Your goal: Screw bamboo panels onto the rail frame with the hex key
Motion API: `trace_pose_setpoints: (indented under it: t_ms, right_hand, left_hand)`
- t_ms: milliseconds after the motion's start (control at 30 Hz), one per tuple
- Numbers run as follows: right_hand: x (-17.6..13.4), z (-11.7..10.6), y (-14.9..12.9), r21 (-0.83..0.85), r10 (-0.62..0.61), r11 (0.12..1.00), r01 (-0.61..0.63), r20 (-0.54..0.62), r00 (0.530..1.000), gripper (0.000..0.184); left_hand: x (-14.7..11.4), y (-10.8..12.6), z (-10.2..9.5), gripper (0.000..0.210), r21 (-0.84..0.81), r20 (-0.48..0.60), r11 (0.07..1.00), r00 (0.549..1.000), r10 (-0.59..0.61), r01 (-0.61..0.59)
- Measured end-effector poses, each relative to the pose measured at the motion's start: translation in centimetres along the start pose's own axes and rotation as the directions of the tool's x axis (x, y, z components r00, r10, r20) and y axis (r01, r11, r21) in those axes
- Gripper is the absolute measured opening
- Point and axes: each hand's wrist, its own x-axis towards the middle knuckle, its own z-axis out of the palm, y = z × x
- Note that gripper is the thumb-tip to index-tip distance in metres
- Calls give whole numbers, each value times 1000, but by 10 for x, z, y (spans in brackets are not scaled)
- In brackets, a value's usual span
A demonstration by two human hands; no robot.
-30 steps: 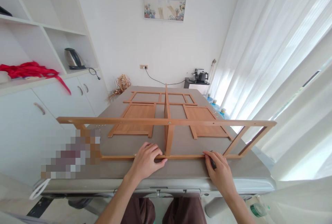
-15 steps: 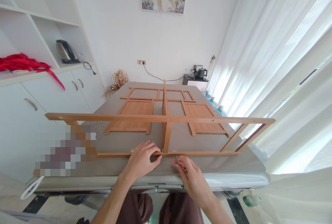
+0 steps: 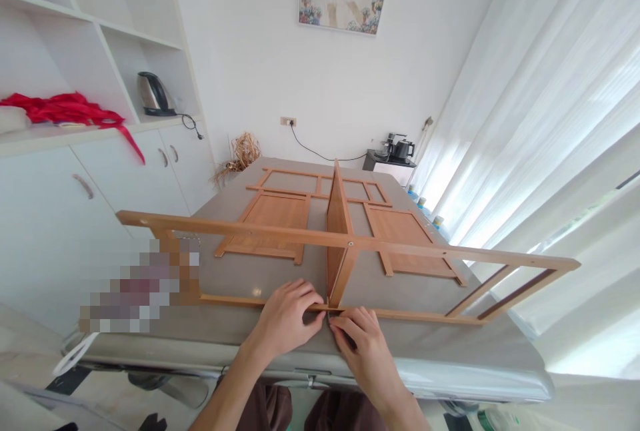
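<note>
Right hand [image 3: 361, 332], shifted inward, is pinching a small piece [image 3: 329, 316] (unclear) beside left hand [image 3: 290, 314] gripping lower rail [image 3: 420, 316], centring work there.

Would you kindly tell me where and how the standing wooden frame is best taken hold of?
I'd suggest gripping the wooden frame by its top rail, on both sides of the upright panel, coming from above. The frame stands on its long edge, and that slim rail runs raised above the table, apparently leaving room to wrap around it.
</note>
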Motion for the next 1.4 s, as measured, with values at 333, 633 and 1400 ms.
trace_pose_setpoints:
  t_ms: [333,633,1400]
  right_hand:
    - [9,-4,-10,17,84,996,-85,27,996,17]
    - [14,-7,-16,3,168,986,-169,72,983,18]
    - [17,-5,-24,0,295,955,-297,110,949,17]
  left_hand:
    - [-1,-2,1,4,-2,16,1000,999,-28,28]
    - [-1,-4,1,8,-1,20,1000,1000,-8,8]
    - [-1,-6,2,7,-6,8,1000,1000,14,-14]
